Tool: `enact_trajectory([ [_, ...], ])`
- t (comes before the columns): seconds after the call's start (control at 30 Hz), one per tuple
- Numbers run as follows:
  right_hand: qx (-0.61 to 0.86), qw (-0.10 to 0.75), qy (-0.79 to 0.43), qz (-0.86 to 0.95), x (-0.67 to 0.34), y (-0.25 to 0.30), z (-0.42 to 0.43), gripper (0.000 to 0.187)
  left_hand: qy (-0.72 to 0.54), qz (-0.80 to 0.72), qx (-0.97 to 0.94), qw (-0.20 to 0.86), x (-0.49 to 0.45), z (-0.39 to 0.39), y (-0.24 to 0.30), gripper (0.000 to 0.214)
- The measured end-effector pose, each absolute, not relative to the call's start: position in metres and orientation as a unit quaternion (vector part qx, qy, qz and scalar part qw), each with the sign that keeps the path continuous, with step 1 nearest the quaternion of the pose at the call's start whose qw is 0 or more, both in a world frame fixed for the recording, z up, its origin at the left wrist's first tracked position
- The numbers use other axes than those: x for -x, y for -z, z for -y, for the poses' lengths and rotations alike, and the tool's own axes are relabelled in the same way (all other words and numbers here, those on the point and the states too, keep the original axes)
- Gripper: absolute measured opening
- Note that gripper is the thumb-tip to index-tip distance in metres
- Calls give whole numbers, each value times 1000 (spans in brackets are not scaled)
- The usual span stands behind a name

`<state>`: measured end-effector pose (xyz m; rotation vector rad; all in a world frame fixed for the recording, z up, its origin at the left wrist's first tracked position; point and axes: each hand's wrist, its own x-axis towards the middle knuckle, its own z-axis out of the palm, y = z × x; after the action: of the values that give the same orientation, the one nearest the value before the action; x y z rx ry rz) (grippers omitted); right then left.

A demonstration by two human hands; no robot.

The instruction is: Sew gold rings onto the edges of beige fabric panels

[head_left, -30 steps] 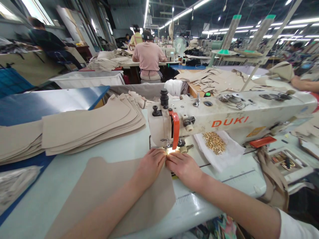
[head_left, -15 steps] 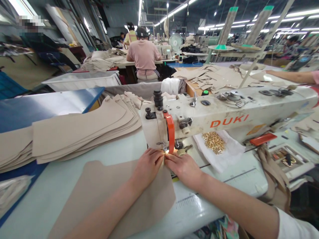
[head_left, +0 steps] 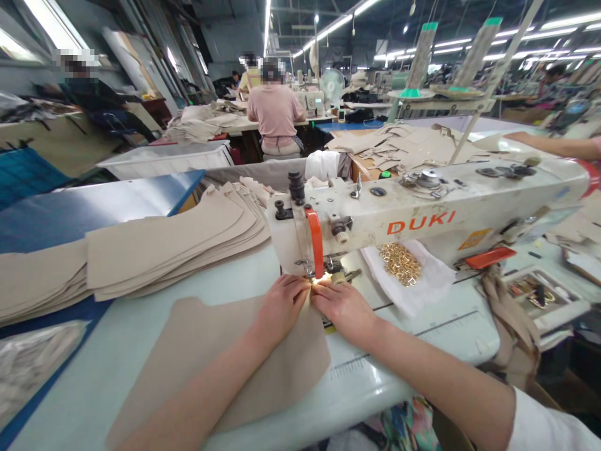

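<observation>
A large flat beige fabric piece (head_left: 197, 332) lies on the pale sewing table, its upper right edge under the needle area of a white sewing machine (head_left: 366, 219) lettered DUKI. My left hand (head_left: 283, 308) is closed on that edge, fingers bent and pressed together just left of the presser foot. My right hand (head_left: 345, 311) is closed too, its fingertips meeting the left ones beside the lit needle. Whatever lies under the right fingers is hidden. An orange guard (head_left: 315, 241) hangs down in front of the needle bar, close above both hands.
Stacked beige cut pieces (head_left: 173, 250) lie at the left. Gold metal rings (head_left: 400, 263) sit on white paper (head_left: 425, 294) under the machine arm. A parts tray (head_left: 547, 300) stands at the right. Another person's arm (head_left: 549, 145) reaches in at the far right; co-workers sit beyond.
The view has shifted slightly, so the machine and table sit a little differently in it. Both hands stay at the needle, and the fabric barely differs.
</observation>
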<state>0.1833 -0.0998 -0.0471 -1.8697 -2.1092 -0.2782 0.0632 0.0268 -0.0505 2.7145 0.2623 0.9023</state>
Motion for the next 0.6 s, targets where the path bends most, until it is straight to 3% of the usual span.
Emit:
enact_trajectory([
  [0.27,631,173,107,749,-182,46,109,20,-277,-89,-949,119,-54,-19,50,27],
  [0.6,637,146,89,752,-180,42,109,13,-181,-77,-977,80,-44,-20,57,35],
])
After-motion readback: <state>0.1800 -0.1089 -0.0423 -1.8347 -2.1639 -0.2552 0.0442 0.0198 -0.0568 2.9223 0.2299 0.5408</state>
